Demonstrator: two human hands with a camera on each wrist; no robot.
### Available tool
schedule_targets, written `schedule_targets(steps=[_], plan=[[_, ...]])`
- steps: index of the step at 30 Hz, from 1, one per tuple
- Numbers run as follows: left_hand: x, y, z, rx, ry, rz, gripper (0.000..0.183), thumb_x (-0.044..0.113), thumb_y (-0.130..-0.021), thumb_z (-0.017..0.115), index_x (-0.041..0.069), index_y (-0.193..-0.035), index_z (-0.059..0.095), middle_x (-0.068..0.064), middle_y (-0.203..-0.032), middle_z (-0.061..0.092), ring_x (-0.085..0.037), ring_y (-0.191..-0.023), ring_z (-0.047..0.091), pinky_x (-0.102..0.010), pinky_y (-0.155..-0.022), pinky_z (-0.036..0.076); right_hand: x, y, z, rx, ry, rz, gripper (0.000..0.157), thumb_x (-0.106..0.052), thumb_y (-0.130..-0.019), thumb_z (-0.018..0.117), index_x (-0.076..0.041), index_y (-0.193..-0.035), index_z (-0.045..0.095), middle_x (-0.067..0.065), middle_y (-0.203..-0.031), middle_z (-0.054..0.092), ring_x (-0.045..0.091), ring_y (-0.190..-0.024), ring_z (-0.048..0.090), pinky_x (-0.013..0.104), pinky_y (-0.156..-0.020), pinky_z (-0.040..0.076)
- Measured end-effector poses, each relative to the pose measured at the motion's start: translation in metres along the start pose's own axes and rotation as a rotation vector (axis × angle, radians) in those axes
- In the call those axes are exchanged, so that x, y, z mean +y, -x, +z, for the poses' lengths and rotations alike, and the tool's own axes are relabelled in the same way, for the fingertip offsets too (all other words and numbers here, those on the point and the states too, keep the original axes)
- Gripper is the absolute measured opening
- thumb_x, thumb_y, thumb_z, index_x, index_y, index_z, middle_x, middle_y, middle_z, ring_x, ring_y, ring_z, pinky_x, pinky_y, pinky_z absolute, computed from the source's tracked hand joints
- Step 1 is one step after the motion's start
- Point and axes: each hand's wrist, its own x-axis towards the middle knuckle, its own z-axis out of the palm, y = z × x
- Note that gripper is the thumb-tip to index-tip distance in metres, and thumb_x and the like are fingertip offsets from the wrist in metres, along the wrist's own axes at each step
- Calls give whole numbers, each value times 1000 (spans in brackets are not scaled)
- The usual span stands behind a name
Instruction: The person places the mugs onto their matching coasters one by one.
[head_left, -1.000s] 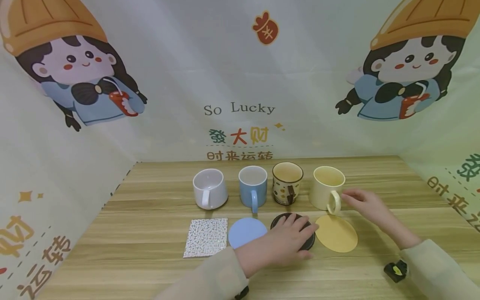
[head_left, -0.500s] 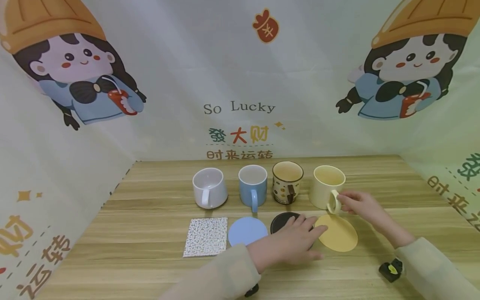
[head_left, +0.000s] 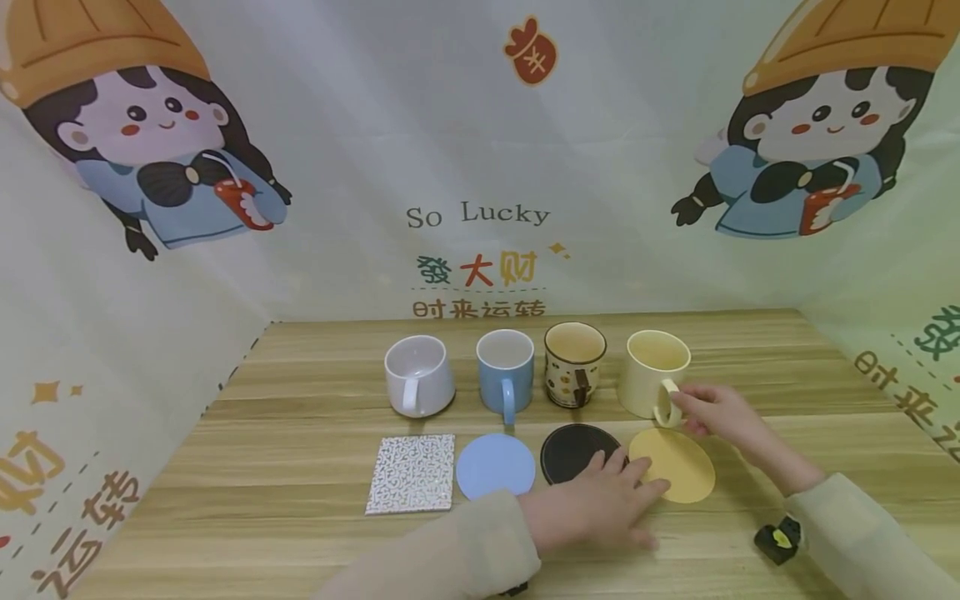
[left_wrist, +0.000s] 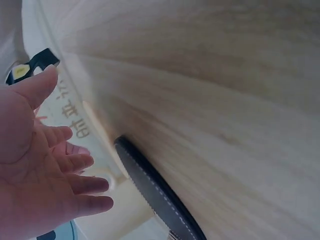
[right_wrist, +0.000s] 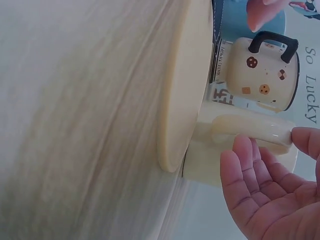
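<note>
Pinching the handle (head_left: 670,406) of the yellow mug (head_left: 641,385) between thumb and fingers, the right hand (head_left: 716,414) sits at that mug's right side; the mug stands upright on the table (head_left: 255,475), just left of the hand; the yellow coaster (head_left: 693,468) lies flat on the near side of this hand, a little to its left.

The left hand (head_left: 609,504) is palm down with its fingers spread; the left wrist view shows a gap between it and the black coaster (head_left: 573,448), whose near edge it hides from above; its fingertips reach over the left edge of the yellow coaster.

Just beyond the left hand's own wrist lies the round blue coaster (head_left: 495,467); farther left of that hand is a square white patterned coaster (head_left: 412,473); past the black coaster from the left hand stands the spotted mug (head_left: 561,382) with its dark handle; leftward from the right hand, past the spotted mug, come the blue mug (head_left: 491,392) and then the white mug (head_left: 435,393); farthest off, beyond both hands, hangs a pale printed cloth (head_left: 360,125).
</note>
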Motion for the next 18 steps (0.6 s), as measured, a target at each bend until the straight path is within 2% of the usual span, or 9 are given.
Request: schedule_targets(steps=[9,18], plan=[[7,-4,1,-14,-87,18,68,64,-86,38,34,-145,20,5,-150,20,-24,-136,21,-40,-108,24,0,0,0,-43,-25,26,48,-26,-96,44,18,-115,49,-1,-75,61,8,-68,57,25,-66,50],[12,-5,6,9,-132,46,66,67,-85,35,34,-142,28,5,-146,26,-25,-135,26,-39,-106,28,5,-4,-3,-83,-67,58,45,-27,-96,43,15,-110,53,-4,-80,58,8,-75,56,26,-71,50]])
